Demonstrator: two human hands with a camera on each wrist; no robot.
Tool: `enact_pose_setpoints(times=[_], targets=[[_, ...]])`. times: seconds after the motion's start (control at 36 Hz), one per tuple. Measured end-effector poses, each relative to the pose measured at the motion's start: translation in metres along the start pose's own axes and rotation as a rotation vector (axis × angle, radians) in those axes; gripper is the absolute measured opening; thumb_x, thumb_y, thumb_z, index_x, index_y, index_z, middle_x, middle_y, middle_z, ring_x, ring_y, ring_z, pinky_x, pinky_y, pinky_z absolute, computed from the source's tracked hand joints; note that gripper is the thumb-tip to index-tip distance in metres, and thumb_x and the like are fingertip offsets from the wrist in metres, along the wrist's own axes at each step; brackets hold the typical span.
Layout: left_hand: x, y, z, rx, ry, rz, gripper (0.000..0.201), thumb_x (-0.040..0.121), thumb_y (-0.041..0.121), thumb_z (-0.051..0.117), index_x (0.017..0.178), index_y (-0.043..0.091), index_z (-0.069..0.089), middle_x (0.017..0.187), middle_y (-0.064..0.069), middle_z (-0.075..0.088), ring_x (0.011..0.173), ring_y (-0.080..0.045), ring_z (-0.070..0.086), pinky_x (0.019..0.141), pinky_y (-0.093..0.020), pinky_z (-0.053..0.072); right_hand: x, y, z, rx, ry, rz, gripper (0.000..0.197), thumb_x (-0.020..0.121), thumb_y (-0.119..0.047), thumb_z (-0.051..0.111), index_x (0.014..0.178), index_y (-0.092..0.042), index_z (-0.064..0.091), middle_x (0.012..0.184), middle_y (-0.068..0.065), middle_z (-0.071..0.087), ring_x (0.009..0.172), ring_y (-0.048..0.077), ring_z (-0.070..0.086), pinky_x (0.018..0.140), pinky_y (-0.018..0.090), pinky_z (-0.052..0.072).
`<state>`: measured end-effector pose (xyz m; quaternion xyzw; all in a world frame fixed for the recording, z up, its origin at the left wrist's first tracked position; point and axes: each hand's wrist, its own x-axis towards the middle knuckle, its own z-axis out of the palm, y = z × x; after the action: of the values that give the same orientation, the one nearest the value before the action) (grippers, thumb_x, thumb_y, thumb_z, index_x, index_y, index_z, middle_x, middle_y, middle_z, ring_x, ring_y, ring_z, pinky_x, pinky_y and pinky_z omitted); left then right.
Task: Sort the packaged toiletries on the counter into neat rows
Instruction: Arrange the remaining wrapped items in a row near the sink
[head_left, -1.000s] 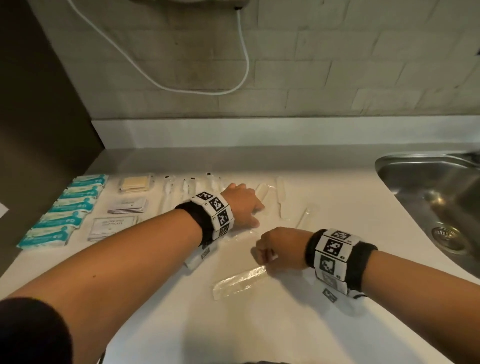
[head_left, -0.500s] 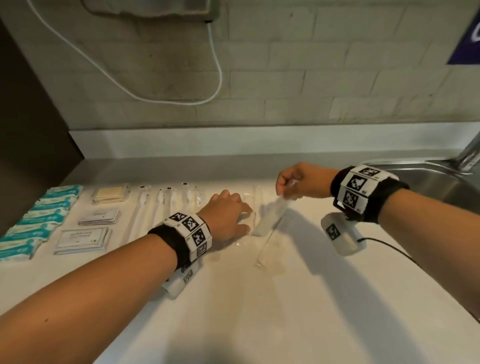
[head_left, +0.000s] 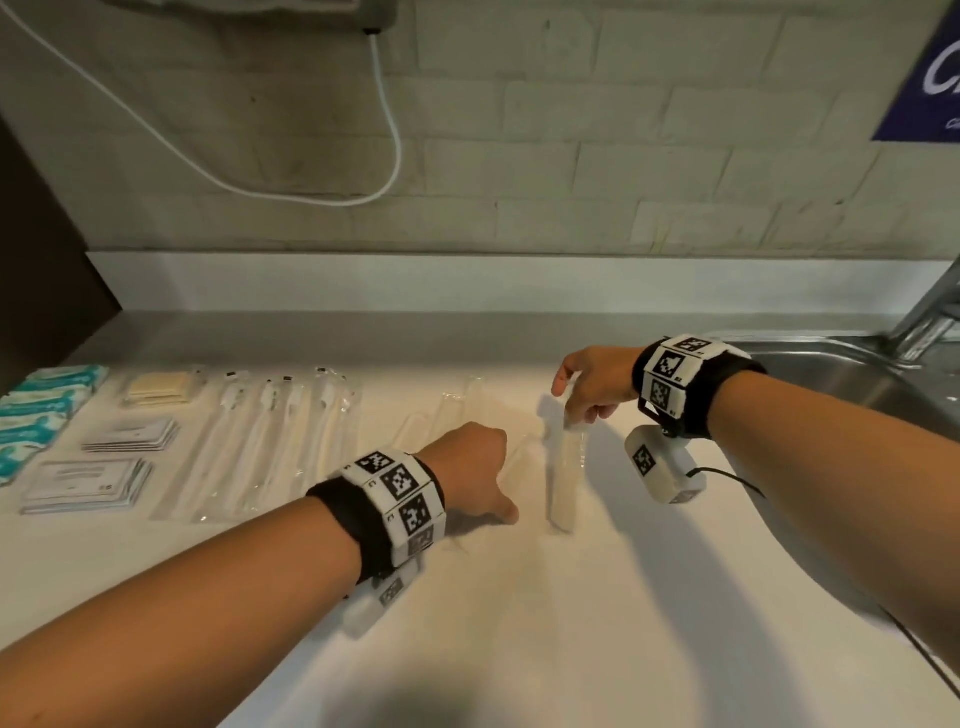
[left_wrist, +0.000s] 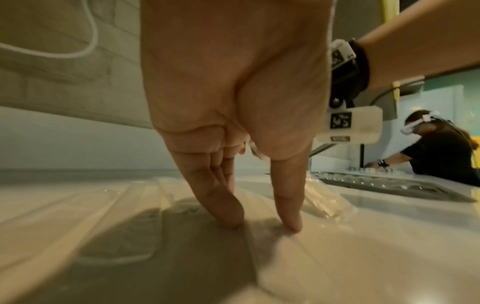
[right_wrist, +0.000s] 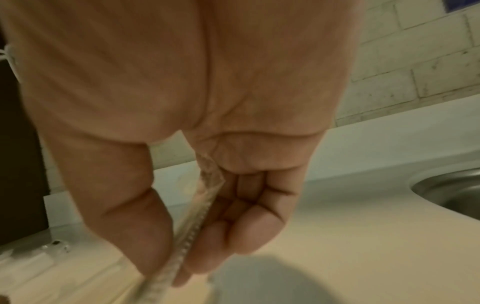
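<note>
White counter (head_left: 519, 649) beside steel sink (head_left: 831, 374), below brick wall. Raised from the counter's front middle within the last second: long clear packet (head_left: 563, 467), pinched at its top by thumb and curled fingers of right hand (head_left: 597, 382), hung near-upright, lower end at the counter. Left hand (head_left: 467, 462) drawn slightly frontward, straight fingers (left_wrist: 228, 209) pressed on flat wrappers. Judged: packet about to join the sink-side end of the wrapped row (head_left: 270, 441).

White cable (head_left: 387, 130) looping on brick wall (head_left: 571, 171); steel sink (head_left: 852, 379) at right; blue sign (head_left: 930, 78).
</note>
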<state>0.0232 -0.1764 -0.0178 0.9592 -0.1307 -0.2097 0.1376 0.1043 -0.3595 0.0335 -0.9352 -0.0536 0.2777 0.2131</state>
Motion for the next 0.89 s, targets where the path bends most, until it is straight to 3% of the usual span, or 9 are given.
enact_pose_setpoints(times=[0.08,0.17,0.22,0.36,0.53,0.64,0.72,0.81,0.89], targets=[[0.004,0.005,-0.003,-0.087,-0.024,-0.099,0.061,0.07,0.037,0.085,0.115,0.012,0.053,0.107,-0.004,0.06,0.096,-0.022,0.061,0.083,-0.032,0.053,0.008,0.004,0.007,0.003,0.002,-0.001,0.033,0.075,-0.007,0.074,0.102,-0.019,0.06,0.099,0.015,0.071,0.075,0.019,0.063,0.073,0.027,0.056],[0.01,0.007,-0.005,-0.124,-0.051,-0.155,0.066,0.068,0.034,0.087,0.118,0.011,0.05,0.113,-0.005,0.058,0.1,-0.023,0.059,0.086,-0.033,0.053,0.013,0.006,0.014,-0.014,0.065,-0.035,0.042,0.076,-0.004,0.073,0.115,-0.015,0.059,0.122,0.013,0.062,0.094,0.026,0.065,0.087,0.036,0.057],[0.016,0.008,-0.007,-0.159,-0.03,-0.166,0.066,0.068,0.032,0.086,0.118,0.012,0.047,0.109,-0.003,0.057,0.098,-0.022,0.059,0.082,-0.033,0.053,0.014,0.007,0.018,-0.053,0.136,-0.046,0.052,0.075,-0.007,0.076,0.123,-0.014,0.056,0.126,0.007,0.058,0.108,0.027,0.062,0.093,0.039,0.053],[0.035,0.011,-0.008,-0.277,0.119,-0.175,0.057,0.069,0.022,0.083,0.11,0.012,0.046,0.094,-0.001,0.057,0.09,-0.022,0.061,0.065,-0.031,0.048,0.019,0.012,0.031,-0.135,0.227,-0.066,0.058,0.076,-0.013,0.077,0.129,-0.016,0.053,0.134,0.005,0.054,0.119,0.025,0.054,0.099,0.036,0.046],[0.043,0.007,-0.01,-0.358,0.216,-0.122,0.044,0.073,0.025,0.082,0.104,0.017,0.053,0.105,-0.003,0.061,0.093,-0.021,0.061,0.078,-0.034,0.053,0.015,0.014,0.044,-0.217,0.284,-0.089,0.057,0.083,-0.029,0.07,0.135,-0.024,0.048,0.146,0.004,0.039,0.129,0.027,0.045,0.104,0.04,0.042],[0.027,-0.018,-0.019,-0.329,0.297,-0.094,0.016,0.081,0.023,0.074,0.089,0.024,0.06,0.089,0.001,0.064,0.076,-0.017,0.059,0.07,-0.031,0.049,0.006,0.007,0.051,-0.288,0.282,-0.142,0.045,0.09,-0.036,0.059,0.133,-0.026,0.049,0.138,0.003,0.047,0.12,0.025,0.05,0.099,0.04,0.045],[0.008,-0.044,-0.031,-0.176,0.351,-0.115,0.007,0.087,0.022,0.066,0.089,0.028,0.064,0.089,0.008,0.062,0.08,-0.013,0.058,0.07,-0.029,0.048,0.001,-0.007,0.056,-0.316,0.245,-0.185,0.039,0.091,-0.037,0.057,0.128,-0.025,0.053,0.128,0.001,0.057,0.111,0.021,0.057,0.095,0.037,0.049],[-0.008,-0.066,-0.035,-0.001,0.244,-0.082,0.015,0.088,0.027,0.065,0.101,0.033,0.069,0.1,0.012,0.062,0.098,-0.013,0.057,0.082,-0.031,0.048,0.001,-0.028,0.063,-0.312,0.21,-0.204,0.042,0.092,-0.041,0.055,0.128,-0.02,0.056,0.124,0.001,0.062,0.11,0.021,0.059,0.095,0.037,0.05],[-0.016,-0.077,-0.029,0.166,0.103,0.013,0.038,0.082,0.044,0.069,0.119,0.04,0.064,0.116,0.014,0.056,0.107,-0.014,0.044,0.086,-0.033,0.042,0.004,-0.051,0.07,-0.292,0.208,-0.184,0.044,0.091,-0.043,0.057,0.121,-0.012,0.061,0.116,0.006,0.066,0.104,0.024,0.063,0.09,0.036,0.052]])
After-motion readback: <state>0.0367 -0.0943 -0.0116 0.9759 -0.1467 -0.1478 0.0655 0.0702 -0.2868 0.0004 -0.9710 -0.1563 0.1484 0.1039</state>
